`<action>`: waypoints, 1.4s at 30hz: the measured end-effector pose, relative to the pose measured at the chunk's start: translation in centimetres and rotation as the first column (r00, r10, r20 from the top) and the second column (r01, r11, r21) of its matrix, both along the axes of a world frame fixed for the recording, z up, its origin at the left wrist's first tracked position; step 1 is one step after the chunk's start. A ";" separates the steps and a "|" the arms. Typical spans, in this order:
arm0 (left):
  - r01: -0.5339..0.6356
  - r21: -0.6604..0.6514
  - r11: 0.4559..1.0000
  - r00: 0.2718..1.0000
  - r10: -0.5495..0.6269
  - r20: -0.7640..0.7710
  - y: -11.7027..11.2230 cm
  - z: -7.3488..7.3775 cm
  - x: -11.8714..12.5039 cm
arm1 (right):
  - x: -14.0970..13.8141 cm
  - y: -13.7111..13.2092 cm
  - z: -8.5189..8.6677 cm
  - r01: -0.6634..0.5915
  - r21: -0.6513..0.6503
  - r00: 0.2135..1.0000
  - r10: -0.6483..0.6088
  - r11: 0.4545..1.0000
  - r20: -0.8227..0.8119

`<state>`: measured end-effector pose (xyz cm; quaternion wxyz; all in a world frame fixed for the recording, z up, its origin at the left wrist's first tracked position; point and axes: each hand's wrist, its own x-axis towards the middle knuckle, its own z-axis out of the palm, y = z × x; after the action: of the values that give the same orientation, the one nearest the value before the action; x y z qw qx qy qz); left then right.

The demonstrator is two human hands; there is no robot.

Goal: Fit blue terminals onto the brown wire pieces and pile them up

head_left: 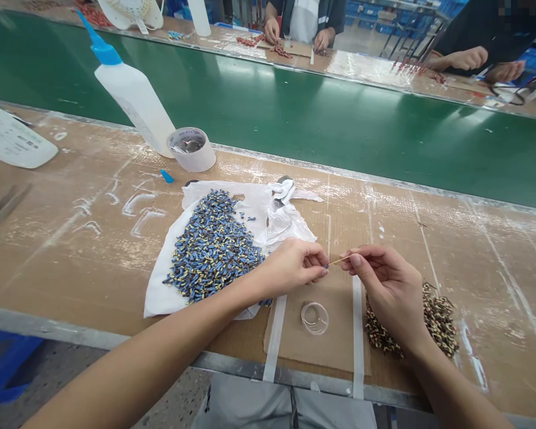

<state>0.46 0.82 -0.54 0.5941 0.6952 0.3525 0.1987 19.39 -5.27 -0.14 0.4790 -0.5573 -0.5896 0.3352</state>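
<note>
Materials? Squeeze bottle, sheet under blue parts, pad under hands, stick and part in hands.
Squeeze bottle: white plastic, matte, blue nozzle. Sheet: crinkled thin white film or paper, unclear which. Pad: brown cardboard, taped edges. Stick in right hand: thin, tan, probably wood. Blue part in left hand: too small to tell.

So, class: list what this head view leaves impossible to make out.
Head view:
blue piece in left hand: too small to identify.
thin stick: rear end hidden inside right hand.
dark pile: partly hidden behind right hand.
printed sheet: cut off by left edge, print blurred.
</note>
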 end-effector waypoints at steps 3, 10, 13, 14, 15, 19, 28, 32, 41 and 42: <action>0.004 0.018 1.000 1.000 -0.004 -0.004 0.0 0.1 0.0 | 0.0 0.0 -0.1 -0.017 -0.004 1.000 0.017 1.000 0.012; 0.011 0.044 0.999 1.000 -0.010 -0.015 -0.1 0.0 0.0 | 0.2 -0.1 -0.4 -0.023 0.032 0.992 0.019 0.999 0.128; 0.017 0.060 0.998 1.000 -0.016 -0.012 -0.1 -0.2 -0.1 | 0.2 -0.1 -0.1 -0.047 0.068 0.980 0.033 0.997 0.195; 0.018 0.068 0.998 1.000 -0.017 -0.013 -0.1 -0.3 -0.1 | 0.1 -0.1 0.0 -0.053 0.087 0.974 0.032 0.995 0.223; 0.017 0.075 0.997 1.000 -0.016 -0.013 -0.1 -0.3 -0.1 | 0.1 -0.1 0.1 -0.057 0.106 0.968 0.029 0.993 0.249; 0.017 0.084 0.996 1.000 -0.015 -0.024 -0.1 -0.1 -0.1 | 0.0 -0.1 0.4 -0.092 0.134 0.951 0.047 0.987 0.306; 0.020 0.068 0.997 0.999 -0.017 -0.038 0.1 0.2 -0.1 | 1.2 -0.3 2.7 -0.408 0.005 0.912 0.408 0.913 0.037; 0.021 0.068 0.997 0.999 -0.020 -0.026 0.1 0.1 -0.3 | -0.2 -0.9 3.1 -0.654 -0.087 0.729 0.657 0.751 0.190; 0.012 0.017 1.000 0.999 -0.012 -0.036 0.5 0.1 -0.2 | 2.3 -0.7 3.7 -0.403 0.011 0.857 0.373 0.915 0.356; 0.007 0.013 1.000 0.999 -0.007 -0.044 0.5 0.0 -0.2 | 3.4 -1.3 3.8 -0.283 0.048 0.893 0.246 0.958 0.377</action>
<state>0.22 1.34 -0.50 0.5825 0.7044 0.3617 0.1835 22.80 -6.54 3.62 0.3378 -0.4996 -0.7552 0.2567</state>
